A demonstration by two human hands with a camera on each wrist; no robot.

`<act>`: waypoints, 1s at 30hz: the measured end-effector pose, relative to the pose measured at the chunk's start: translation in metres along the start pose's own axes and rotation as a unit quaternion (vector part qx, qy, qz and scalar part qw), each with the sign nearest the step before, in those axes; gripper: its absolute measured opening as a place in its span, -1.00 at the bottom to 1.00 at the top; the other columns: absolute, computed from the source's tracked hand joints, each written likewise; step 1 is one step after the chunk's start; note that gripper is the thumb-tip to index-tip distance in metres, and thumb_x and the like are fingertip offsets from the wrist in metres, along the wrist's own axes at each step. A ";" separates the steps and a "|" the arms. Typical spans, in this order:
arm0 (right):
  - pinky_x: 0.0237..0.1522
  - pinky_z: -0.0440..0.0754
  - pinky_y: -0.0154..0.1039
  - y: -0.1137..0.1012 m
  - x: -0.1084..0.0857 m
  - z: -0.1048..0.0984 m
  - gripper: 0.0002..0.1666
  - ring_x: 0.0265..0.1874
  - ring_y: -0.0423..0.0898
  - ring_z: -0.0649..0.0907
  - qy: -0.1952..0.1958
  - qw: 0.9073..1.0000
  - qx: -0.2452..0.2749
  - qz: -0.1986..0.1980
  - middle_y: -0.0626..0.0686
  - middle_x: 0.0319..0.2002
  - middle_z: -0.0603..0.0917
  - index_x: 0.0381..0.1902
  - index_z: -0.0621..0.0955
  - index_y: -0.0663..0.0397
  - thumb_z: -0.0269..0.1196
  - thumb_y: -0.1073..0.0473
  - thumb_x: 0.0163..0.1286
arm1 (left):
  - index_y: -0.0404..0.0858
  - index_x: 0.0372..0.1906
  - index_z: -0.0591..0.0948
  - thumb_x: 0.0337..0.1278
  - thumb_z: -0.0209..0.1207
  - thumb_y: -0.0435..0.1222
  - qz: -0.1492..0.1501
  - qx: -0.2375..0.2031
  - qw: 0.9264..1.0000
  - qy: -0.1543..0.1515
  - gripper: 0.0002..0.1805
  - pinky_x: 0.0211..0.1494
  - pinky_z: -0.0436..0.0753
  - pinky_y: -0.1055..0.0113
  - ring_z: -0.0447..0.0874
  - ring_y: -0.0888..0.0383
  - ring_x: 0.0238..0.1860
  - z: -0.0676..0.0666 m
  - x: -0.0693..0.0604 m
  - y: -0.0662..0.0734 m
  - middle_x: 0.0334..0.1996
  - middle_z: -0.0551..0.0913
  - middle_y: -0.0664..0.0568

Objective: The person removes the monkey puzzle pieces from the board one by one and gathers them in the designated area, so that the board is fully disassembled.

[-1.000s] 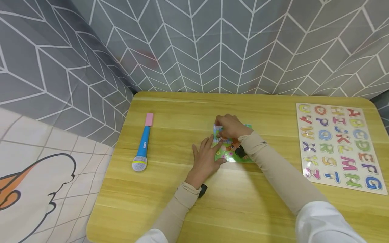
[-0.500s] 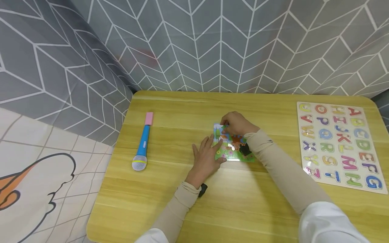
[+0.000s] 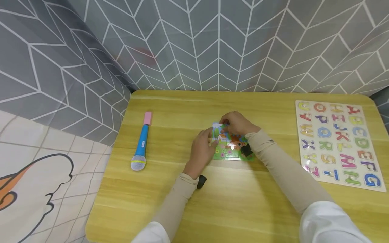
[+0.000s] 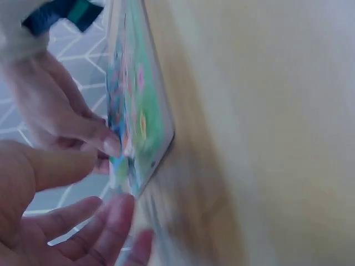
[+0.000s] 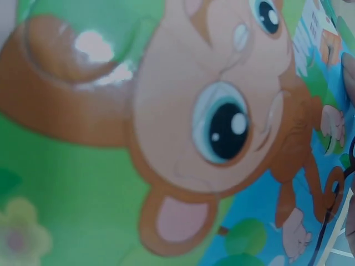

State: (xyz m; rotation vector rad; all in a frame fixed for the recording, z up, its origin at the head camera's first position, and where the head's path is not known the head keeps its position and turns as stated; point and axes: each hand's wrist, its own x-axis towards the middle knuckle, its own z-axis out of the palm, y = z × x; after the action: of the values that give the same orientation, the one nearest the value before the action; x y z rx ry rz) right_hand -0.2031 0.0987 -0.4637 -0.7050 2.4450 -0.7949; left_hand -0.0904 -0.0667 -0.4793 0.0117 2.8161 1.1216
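A jigsaw puzzle (image 3: 228, 153) with a brown monkey on a green and blue scene lies on the wooden table (image 3: 243, 202). At its left edge, my left hand (image 3: 200, 152) has its fingers loosely spread; the left wrist view shows them apart and holding nothing. My right hand (image 3: 238, 123) is over the puzzle's top edge, pinching there with the thumb on the picture and the other fingers curled behind the edge. Whether it grips a single piece or the whole board cannot be told. The monkey's face (image 5: 222, 133) fills most of the right wrist view.
To the left, a blue toy microphone (image 3: 141, 145) lies with a pink block (image 3: 147, 118) at its handle end. A white alphabet board (image 3: 329, 141) with colourful letters lies at the right. Grey patterned curtain (image 3: 206, 44) hangs behind the table.
My right hand has shifted right along the puzzle's top edge, then stayed there. My left hand has lifted its spread fingers off the puzzle's lower left and drawn slightly up and left.
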 end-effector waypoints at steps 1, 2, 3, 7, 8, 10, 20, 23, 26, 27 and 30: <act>0.11 0.68 0.05 0.000 0.000 0.000 -0.59 -0.09 0.12 0.73 0.005 1.000 0.002 0.000 0.24 -0.04 0.76 0.01 0.69 0.29 0.45 0.22 0.22 | -0.30 0.36 0.48 0.30 0.28 -0.27 -0.003 -0.017 1.000 0.010 -0.44 0.03 0.71 0.17 0.72 -0.01 -0.02 -0.001 0.006 0.000 -0.01 0.67 -0.10; 0.11 0.68 0.05 0.001 0.000 0.000 -0.59 -0.07 0.14 0.72 0.007 1.000 0.006 -0.001 0.24 -0.04 0.75 0.00 0.69 0.29 0.45 0.22 0.22 | -0.32 0.33 0.51 0.31 0.26 -0.31 -0.005 -0.031 0.999 0.016 -0.49 -0.06 0.72 0.22 0.73 0.01 -0.10 -0.001 0.013 0.000 -0.09 0.67 -0.10; 0.10 0.68 0.05 0.001 0.000 0.000 -0.60 -0.06 0.14 0.72 0.008 1.000 0.009 -0.002 0.24 -0.04 0.75 0.00 0.69 0.29 0.45 0.22 0.22 | -0.34 0.28 0.55 0.31 0.25 -0.34 -0.006 -0.038 0.999 0.020 -0.54 -0.12 0.72 0.25 0.73 0.02 -0.16 -0.001 0.019 0.000 -0.15 0.67 -0.11; 0.10 0.67 0.05 0.000 -0.001 0.001 -0.60 -0.02 0.17 0.68 0.012 1.000 0.023 -0.010 0.25 -0.01 0.73 -0.02 0.70 0.30 0.46 0.23 0.21 | -0.36 0.15 0.63 0.29 0.27 -0.34 -0.030 -0.052 0.998 0.006 -0.64 -0.15 0.65 0.28 0.65 0.03 -0.21 -0.001 0.036 -0.001 -0.20 0.67 -0.11; 0.09 0.67 0.05 0.000 -0.002 0.001 -0.61 -0.03 0.17 0.68 0.013 1.000 0.025 -0.011 0.25 -0.01 0.72 -0.02 0.70 0.30 0.46 0.23 0.21 | -0.35 0.13 0.64 0.28 0.28 -0.33 -0.041 -0.058 0.997 0.002 -0.65 -0.14 0.65 0.28 0.65 0.03 -0.20 0.000 0.038 -0.001 -0.19 0.67 -0.11; 0.07 0.67 0.03 0.000 -0.003 0.002 -0.62 -0.04 0.15 0.67 0.020 0.999 0.025 -0.015 0.23 -0.03 0.71 -0.03 0.72 0.29 0.47 0.23 0.20 | -0.31 0.10 0.65 0.27 0.30 -0.31 -0.062 -0.070 0.996 -0.004 -0.66 -0.14 0.65 0.28 0.67 0.04 -0.20 0.000 0.041 -0.001 -0.17 0.69 -0.10; -0.35 0.62 -0.20 0.010 -0.023 0.004 -0.70 -0.48 0.02 0.68 0.114 0.989 0.066 0.062 0.14 -0.40 0.66 -0.24 0.65 0.22 0.43 0.08 0.30 | -0.23 -0.06 0.68 0.25 0.31 -0.29 -0.113 -0.071 0.991 0.008 -0.80 -0.27 0.49 0.38 0.65 0.10 -0.28 0.002 0.049 0.002 -0.25 0.73 -0.03; -0.48 0.62 -0.27 0.014 -0.027 0.003 -0.68 -0.67 -0.06 0.69 0.103 0.983 0.101 0.113 0.11 -0.55 0.71 -0.40 0.58 0.17 0.42 0.06 0.31 | -0.22 -0.07 0.68 0.23 0.32 -0.29 -0.118 -0.077 0.990 0.010 -0.80 -0.28 0.44 0.39 0.64 0.11 -0.28 0.002 0.050 0.002 -0.26 0.73 -0.03; -0.47 0.57 -0.30 0.016 -0.028 0.003 -0.69 -0.67 -0.13 0.65 0.089 0.982 0.098 0.132 0.05 -0.57 0.70 -0.40 0.58 0.15 0.42 0.05 0.31 | -0.22 -0.09 0.69 0.21 0.33 -0.28 -0.122 -0.081 0.989 0.014 -0.80 -0.30 0.43 0.40 0.65 0.11 -0.29 0.003 0.050 0.002 -0.27 0.74 -0.03; -0.47 0.56 -0.30 0.016 -0.028 0.003 -0.69 -0.67 -0.14 0.63 0.091 0.982 0.095 0.134 0.05 -0.57 0.69 -0.39 0.58 0.15 0.42 0.05 0.31 | -0.22 -0.09 0.70 0.21 0.33 -0.27 -0.123 -0.081 0.989 0.014 -0.80 -0.30 0.43 0.41 0.65 0.10 -0.29 0.003 0.051 0.002 -0.27 0.74 -0.03; -0.48 0.51 -0.28 0.015 -0.026 0.008 -0.68 -0.65 -0.15 0.57 0.100 0.980 0.091 0.144 0.01 -0.57 0.64 -0.39 0.59 0.14 0.43 0.03 0.28 | -0.23 -0.08 0.69 0.22 0.33 -0.26 -0.129 -0.079 0.988 0.010 -0.79 -0.29 0.45 0.39 0.66 0.09 -0.28 0.003 0.050 0.001 -0.26 0.74 -0.04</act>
State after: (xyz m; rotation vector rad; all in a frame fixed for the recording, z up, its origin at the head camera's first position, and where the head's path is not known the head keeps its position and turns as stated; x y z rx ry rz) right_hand -0.1841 0.1215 -0.4719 -0.2026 2.5280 -0.9945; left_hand -0.1395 -0.0612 -0.4855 -0.3673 2.6375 1.2809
